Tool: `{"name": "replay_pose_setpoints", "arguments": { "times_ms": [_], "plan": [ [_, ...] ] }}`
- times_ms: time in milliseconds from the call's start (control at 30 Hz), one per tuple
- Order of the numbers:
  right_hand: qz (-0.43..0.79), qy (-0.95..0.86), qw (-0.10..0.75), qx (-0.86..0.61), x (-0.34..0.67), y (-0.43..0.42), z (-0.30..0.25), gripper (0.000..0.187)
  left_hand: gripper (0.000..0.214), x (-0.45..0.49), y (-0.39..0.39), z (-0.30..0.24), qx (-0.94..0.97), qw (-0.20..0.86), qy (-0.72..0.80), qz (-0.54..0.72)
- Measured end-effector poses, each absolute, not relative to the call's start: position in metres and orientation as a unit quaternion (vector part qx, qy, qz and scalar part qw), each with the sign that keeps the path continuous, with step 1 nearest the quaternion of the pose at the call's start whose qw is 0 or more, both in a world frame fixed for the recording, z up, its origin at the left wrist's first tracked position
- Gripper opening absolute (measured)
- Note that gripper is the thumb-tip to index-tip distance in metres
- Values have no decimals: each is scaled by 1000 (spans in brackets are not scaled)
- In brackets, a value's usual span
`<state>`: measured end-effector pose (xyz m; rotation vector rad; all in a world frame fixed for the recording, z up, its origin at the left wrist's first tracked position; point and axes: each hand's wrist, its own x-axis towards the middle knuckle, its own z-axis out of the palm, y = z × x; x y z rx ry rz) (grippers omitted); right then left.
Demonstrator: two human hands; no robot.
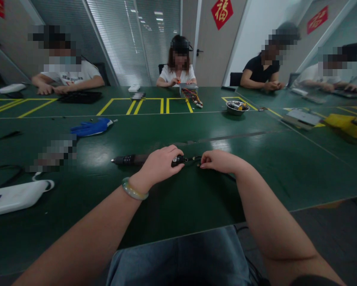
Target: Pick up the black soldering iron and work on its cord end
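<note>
A long black tool (127, 160) with a knurled tip lies flat on the green table (178, 206), pointing left. My left hand (160, 163), with a pale green bangle on the wrist, is wrapped over the tool's rear end. My right hand (218, 161) sits just to the right, its fingers pinched on a thin black cord (193, 160) that runs from the tool's end. What lies between the fingertips is too small to make out.
A blue glove (90, 127) lies at the mid left and a white case (16, 196) at the near left. A metal bowl (236, 107) and a wired box (189, 92) stand further back. Several other people sit round the far side. A yellow object (348, 125) rests at the right.
</note>
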<state>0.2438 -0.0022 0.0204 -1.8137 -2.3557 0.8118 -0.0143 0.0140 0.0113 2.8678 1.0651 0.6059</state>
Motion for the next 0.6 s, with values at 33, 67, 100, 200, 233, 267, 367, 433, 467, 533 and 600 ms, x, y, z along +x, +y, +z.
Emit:
{"name": "replay_pose_setpoints", "arguments": {
  "times_ms": [33, 67, 100, 200, 233, 267, 367, 433, 467, 533, 600],
  "plan": [
    [268, -769, 23, -580, 244, -3, 21, 17, 30, -14, 14, 11, 920, 12, 344, 186],
    [273, -768, 19, -578, 244, -3, 21, 16, 29, -14, 14, 10, 921, 11, 347, 178],
    [275, -762, 21, -586, 243, -3, 21, 15, 29, -13, 13, 9, 921, 9, 350, 171],
    [231, -715, 87, -655, 239, 1, 19, 15, 26, -10, 10, 8, 922, -1, 352, 162],
    [197, -692, 129, -682, 237, 3, 18, 15, 25, -8, 10, 8, 923, -2, 349, 164],
    [162, -668, 174, -705, 236, 6, 16, 15, 23, -7, 10, 8, 923, -4, 345, 167],
    [101, -620, 270, -730, 233, 15, 12, 17, 19, -5, 11, 6, 925, -2, 334, 182],
    [112, -635, 273, -714, 232, 17, 11, 17, 18, -4, 12, 4, 923, 5, 333, 191],
    [127, -656, 258, -698, 231, 17, 11, 16, 18, -4, 13, 3, 922, 8, 335, 195],
    [157, -706, 219, -655, 229, 14, 12, 14, 18, -4, 14, 1, 920, 12, 337, 199],
    [172, -742, 189, -620, 226, 9, 14, 11, 19, -5, 15, 0, 921, 16, 334, 199]
  ]
}}
